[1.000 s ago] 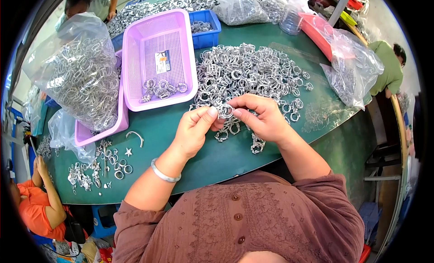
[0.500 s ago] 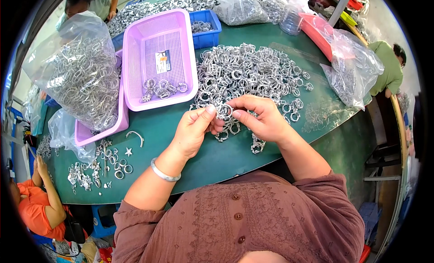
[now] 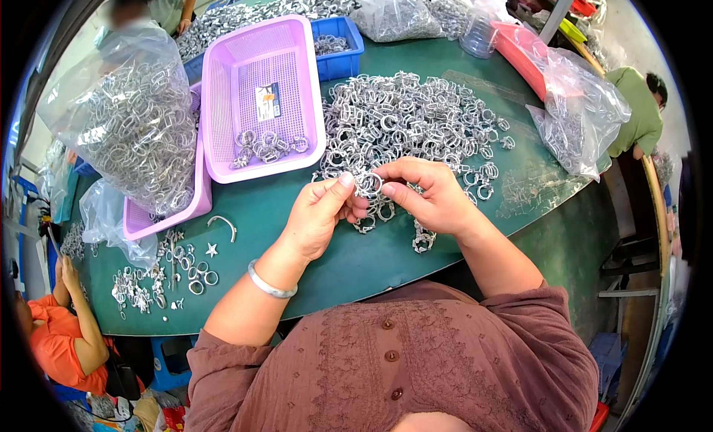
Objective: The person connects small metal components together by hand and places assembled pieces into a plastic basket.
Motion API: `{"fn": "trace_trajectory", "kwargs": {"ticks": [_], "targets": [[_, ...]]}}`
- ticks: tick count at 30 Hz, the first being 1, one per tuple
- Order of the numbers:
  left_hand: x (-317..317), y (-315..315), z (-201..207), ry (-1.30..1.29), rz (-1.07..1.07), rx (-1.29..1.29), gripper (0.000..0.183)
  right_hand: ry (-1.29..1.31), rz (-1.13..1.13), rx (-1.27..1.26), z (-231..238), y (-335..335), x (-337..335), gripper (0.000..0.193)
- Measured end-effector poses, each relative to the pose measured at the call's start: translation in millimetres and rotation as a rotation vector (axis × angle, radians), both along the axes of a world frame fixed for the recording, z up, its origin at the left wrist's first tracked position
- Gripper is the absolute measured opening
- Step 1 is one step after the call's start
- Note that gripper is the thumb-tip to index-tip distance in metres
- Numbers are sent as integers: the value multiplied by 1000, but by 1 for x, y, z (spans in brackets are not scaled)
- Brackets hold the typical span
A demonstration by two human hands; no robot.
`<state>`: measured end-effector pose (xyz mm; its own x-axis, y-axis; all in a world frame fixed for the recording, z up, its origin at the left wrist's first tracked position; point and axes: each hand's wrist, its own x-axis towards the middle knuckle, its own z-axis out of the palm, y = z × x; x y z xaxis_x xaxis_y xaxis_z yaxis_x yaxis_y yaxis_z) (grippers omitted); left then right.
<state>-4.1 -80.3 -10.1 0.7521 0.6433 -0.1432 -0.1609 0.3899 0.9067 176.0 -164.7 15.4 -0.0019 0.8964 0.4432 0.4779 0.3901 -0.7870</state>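
Left hand [image 3: 321,209] and right hand [image 3: 431,198] are both pinching one silvery ring [image 3: 369,184] in their fingertips, pretty much at the near edge of the ring pile [image 3: 416,124]. Purple basket [image 3: 249,68]'s just left of the pile, stuffed clear bag [image 3: 137,131] further left.

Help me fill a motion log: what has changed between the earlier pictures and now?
The left hand has edged its thumb slightly up and left in view; both hands still hold the metal ring piece, nothing visibly let go. The right hand, metal pile and purple basket look unchanged.
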Motion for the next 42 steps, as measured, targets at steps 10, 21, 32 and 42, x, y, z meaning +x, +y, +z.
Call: {"fn": "trace_trajectory", "kwargs": {"ticks": [10,21,32,42], "targets": [[-1,1,-1,-41,-43,8,33,12,5,38,1,0,-1,16],[-3,5,-1,-93,-74,70,23,-44,-21,84,2,0,-1,15],[0,2,-4,-168,18,331,23,-9,-47,107,0,-3,1,24],[3,6,-10,-113,139,838,30,125,-43,43,-4,-5,0,35]]}}
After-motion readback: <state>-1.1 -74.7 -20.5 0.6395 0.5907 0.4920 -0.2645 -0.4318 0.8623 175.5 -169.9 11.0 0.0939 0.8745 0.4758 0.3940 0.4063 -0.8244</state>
